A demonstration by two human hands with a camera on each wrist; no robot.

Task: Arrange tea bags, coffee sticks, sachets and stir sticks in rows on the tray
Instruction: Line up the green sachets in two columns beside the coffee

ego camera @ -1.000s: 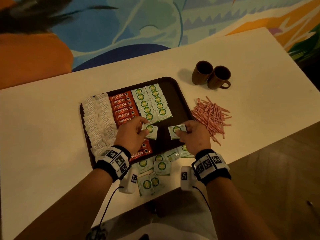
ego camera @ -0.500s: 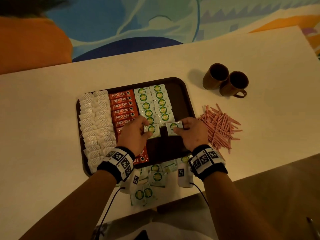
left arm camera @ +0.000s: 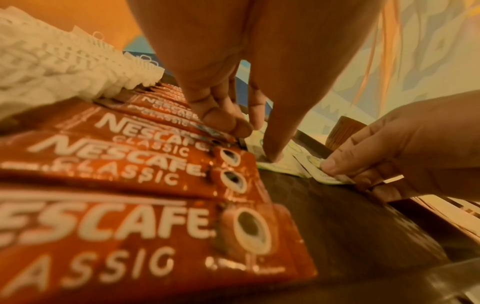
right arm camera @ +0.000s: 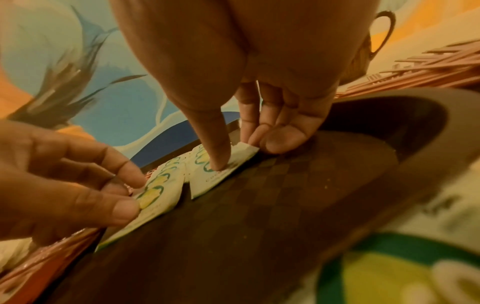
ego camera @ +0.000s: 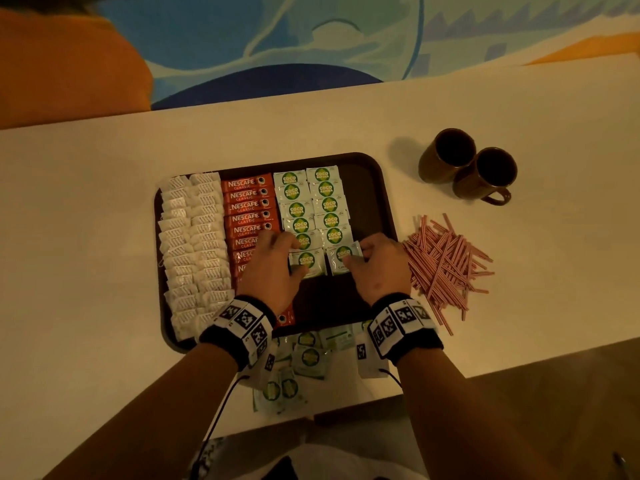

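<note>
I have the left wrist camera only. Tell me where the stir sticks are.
Observer: The stir sticks lie in a loose pile on the table, to the right of the tray. None are on it.
Operator: Report any sachets not on the tray.
Observer: Several loose sachets lie on the table at the tray's near edge, between the two wrists.
Operator: Describe the right hand's grip.
Observer: The right hand presses its thumb on the face of the right-column sachet. Its fingertips hold the sachet's far corner, and the sachet lies on the tray.
</note>
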